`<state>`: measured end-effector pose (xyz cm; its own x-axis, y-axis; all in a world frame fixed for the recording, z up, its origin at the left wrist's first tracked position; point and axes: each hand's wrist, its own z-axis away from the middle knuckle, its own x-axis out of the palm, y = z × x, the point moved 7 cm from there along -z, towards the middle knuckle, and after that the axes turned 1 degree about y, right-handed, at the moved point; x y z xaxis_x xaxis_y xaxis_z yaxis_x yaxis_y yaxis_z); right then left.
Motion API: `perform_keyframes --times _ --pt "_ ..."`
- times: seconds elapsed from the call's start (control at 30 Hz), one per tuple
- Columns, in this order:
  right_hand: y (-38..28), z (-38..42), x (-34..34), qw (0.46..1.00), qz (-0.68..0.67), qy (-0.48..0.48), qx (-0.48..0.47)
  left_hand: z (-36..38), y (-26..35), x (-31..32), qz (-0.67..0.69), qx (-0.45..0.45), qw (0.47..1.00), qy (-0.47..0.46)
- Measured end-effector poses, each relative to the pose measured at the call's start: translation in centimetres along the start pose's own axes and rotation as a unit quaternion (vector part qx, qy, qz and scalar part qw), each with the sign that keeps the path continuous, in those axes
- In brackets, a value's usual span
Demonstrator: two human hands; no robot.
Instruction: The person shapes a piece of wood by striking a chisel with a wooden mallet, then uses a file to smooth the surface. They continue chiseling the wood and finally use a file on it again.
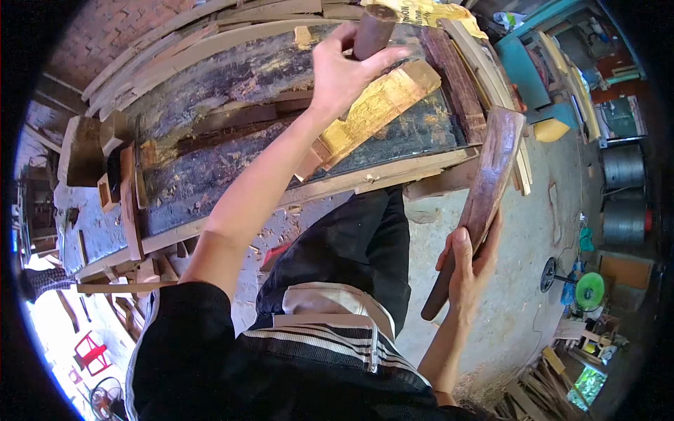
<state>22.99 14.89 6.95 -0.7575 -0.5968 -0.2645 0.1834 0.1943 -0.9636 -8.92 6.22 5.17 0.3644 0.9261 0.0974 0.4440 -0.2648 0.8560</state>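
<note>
Head view — left hand [345,70] around dark handle [372,31], right hand [467,270] gripping curved board [488,175].

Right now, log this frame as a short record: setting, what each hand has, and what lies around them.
setting: wood workshop, concrete floor
left hand: raised, gripping a dark cylindrical handle; its head is out of view
right hand: grips a curved dark wooden piece, held upright beside the bench
workbench: worn dark top, yellowish wooden block resting on it
surroundings: stacked planks behind the bench, wood chips below it
</note>
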Motion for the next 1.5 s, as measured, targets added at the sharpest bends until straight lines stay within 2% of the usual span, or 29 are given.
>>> perform_keyframes --times 0.07,0.13,0.2,0.23,0.27,0.33,0.53,0.6,0.77,0.83,0.97,1.07,1.13,1.2,1.27,1.3,1.4,1.43,1.47,1.5 --pt "0.5 0.2 -0.2 1.0 -0.003 -0.002 0.002 0.2 2.0 -0.7 -0.095 0.069 0.993 0.018" --pt "0.6 0.1 -0.3 1.0 -0.007 0.002 0.003 0.2 2.7 -0.6 -0.147 0.049 0.988 -0.004" --pt "0.8 0.3 -0.3 1.0 -0.013 0.001 0.004 0.0 2.3 -0.2 -0.064 -0.013 0.997 -0.042" --pt "0.9 0.3 -0.3 1.0 -0.017 -0.007 0.012 0.0 1.1 -0.1 -0.001 0.004 1.0 0.018" --pt "1.1 0.3 -0.2 0.999 -0.021 -0.016 0.019 -0.1 1.6 -0.1 -0.003 0.006 1.0 0.016" --pt "1.2 0.4 -0.2 0.999 -0.028 -0.009 0.014 -0.2 1.3 -0.3 0.065 -0.082 0.993 0.054" --pt "1.6 1.0 -1.2 0.999 -0.032 -0.004 0.013 -0.5 -0.3 0.2 0.07 -0.104 0.991 0.049" --pt "1.7 0.9 -1.2 1.0 -0.027 -0.008 0.015 -0.4 -0.2 1.0 0.067 -0.115 0.991 0.019" --pt "2.1 0.8 -1.2 0.999 -0.038 0.003 0.023 0.1 0.5 2.0 0.118 -0.081 0.989 0.04" --pt "2.3 0.7 -1.2 0.999 -0.044 -0.004 0.027 0.5 0.8 2.4 0.046 -0.048 0.998 0.013" --pt "2.9 0.7 -1.1 0.999 -0.036 -0.008 0.037 0.9 0.9 3.0 0.041 -0.017 0.999 -0.005" --pt "3.0 0.9 -1.0 0.998 -0.048 -0.006 0.045 0.8 0.9 2.9 0.027 -0.016 0.998 -0.054" --pt "3.0 1.0 -1.2 0.998 -0.043 0.001 0.044 1.0 0.5 2.4 0.131 -0.042 0.989 -0.053" --pt "3.1 1.1 -1.3 0.998 -0.039 0.006 0.044 0.6 0.8 1.7 0.086 -0.023 0.993 -0.081" --pt "3.4 1.1 -1.4 0.998 -0.026 -0.003 0.052 0.4 2.1 1.5 -0.126 0.068 0.984 -0.109" --pt "3.4 1.1 -1.3 0.998 -0.027 -0.005 0.051 0.3 2.7 1.5 -0.174 0.114 0.974 -0.091" --pt "3.4 1.4 -1.3 0.998 -0.028 0.002 0.052 0.2 1.6 2.5 -0.184 0.106 0.973 -0.088" --pt "3.4 1.4 -1.2 0.998 -0.031 0.0 0.05 0.1 0.8 3.1 -0.12 0.066 0.987 -0.085" --pt "3.3 1.5 -1.3 0.998 -0.033 -0.001 0.049 0.2 0.6 3.7 -0.118 0.067 0.987 -0.084" --pt "3.2 1.6 -1.3 0.998 -0.031 0.0 0.047 0.2 0.4 4.3 -0.055 0.061 0.993 -0.081"
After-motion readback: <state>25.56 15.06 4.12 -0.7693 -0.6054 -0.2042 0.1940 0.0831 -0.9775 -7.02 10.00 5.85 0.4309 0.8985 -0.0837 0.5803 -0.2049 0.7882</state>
